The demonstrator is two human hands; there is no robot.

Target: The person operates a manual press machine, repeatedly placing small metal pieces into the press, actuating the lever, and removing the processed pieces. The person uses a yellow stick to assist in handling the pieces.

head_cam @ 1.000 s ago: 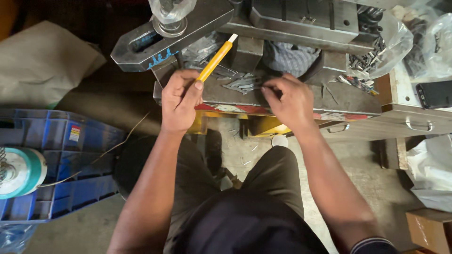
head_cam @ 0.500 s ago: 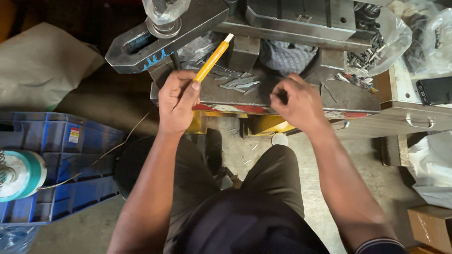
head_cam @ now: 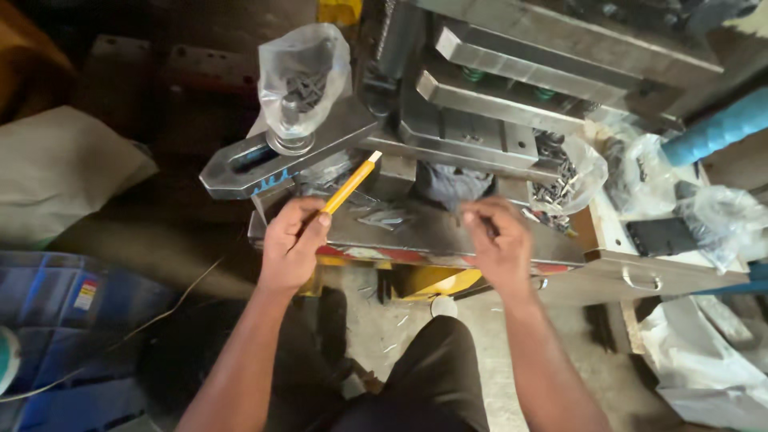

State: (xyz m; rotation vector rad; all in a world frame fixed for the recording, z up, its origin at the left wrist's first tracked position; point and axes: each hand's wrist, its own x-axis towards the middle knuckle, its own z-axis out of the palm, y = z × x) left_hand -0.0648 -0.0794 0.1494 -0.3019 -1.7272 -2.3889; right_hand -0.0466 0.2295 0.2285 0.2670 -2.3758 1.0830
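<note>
A: Your left hand has the yellow stick pinched between thumb and fingers at its lower end, tip angled up toward the press. Keep that grip low, so the far end does the reaching and your fingers stay on your own side of the steel plate.

B: And the right?

A: Your right hand sits over the plate's right half, fingers curled in narrow toward the thumb as if nipping something small. I cannot tell whether a piece is between them; the hand blurs there. If you have one, I'd hold it by the edges only.

B: Where are the pieces?

A: A few thin metal parts lie on the plate between your hands, just right of the stick. More sit in the open bag at the plate's far right corner.

B: Anything to mind?

A: I'd judge the loose parts slide easily on that steel, so nudge with the stick rather than flick. The other bag, beyond the plate's left end, hangs near the stick's tip; a wide sweep could catch it.
</note>
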